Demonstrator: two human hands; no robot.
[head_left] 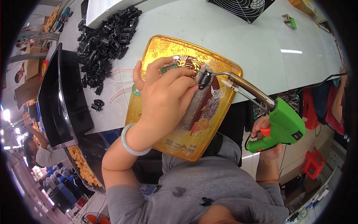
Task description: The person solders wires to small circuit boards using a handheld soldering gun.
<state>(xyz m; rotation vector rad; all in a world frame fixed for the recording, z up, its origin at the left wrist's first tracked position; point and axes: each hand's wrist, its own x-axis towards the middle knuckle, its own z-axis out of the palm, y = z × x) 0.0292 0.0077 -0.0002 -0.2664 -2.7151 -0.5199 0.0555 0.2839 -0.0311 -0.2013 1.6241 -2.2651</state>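
My left hand (160,102) reaches over a gold tray (161,45), thumb and fingertips pinched at a small black plastic part (204,80). A bit of red wire shows by the thumb. Beneath the fingers lies a green circuit board (169,68), mostly covered by them. Thin red and white wires (120,90) trail out on the left of the hand. My right hand (260,128) grips a green soldering gun (286,121), fingers round its handle near the orange trigger. The gun's thin bent tip reaches the right side of the black part; whether they touch, I cannot tell.
A heap of black plastic parts (106,46) covers the table's left side, with one loose part (97,105) nearer me. Left of it stands a black bin (69,99). A black fan (244,8) is at the back, a green-handled metal piece (289,22) far right.
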